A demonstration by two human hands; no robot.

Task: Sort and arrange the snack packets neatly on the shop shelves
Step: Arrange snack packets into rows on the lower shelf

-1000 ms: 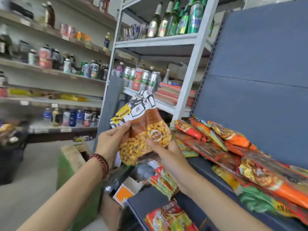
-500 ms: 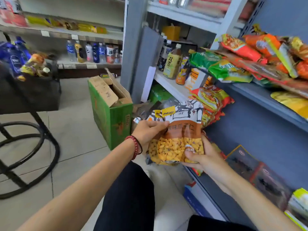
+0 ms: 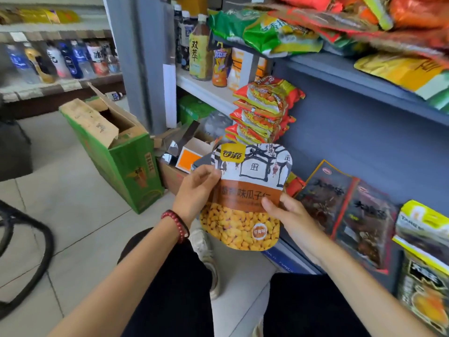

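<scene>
Orange-and-white seed packet [image 3: 245, 198]: gripped at 9 o'clock by left hand [image 3: 194, 190], at 3 o'clock by right hand [image 3: 291, 215]. Hold upright; seat flush beside dark packets [image 3: 335, 205], 3 o'clock.

Orange-and-white snack packet [image 3: 247, 190] of yellow kernels, held upright facing front, right by the lower shelf's dark packets [image 3: 345, 215].

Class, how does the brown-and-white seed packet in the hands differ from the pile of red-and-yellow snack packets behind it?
The brown-and-white seed packet is single, gripped by the left hand and right hand; the red-and-yellow snack packets are several, untouched. The seed packet stands upright facing the camera; the snack packets lie piled one on another. Both are glossy printed pouches.
</scene>
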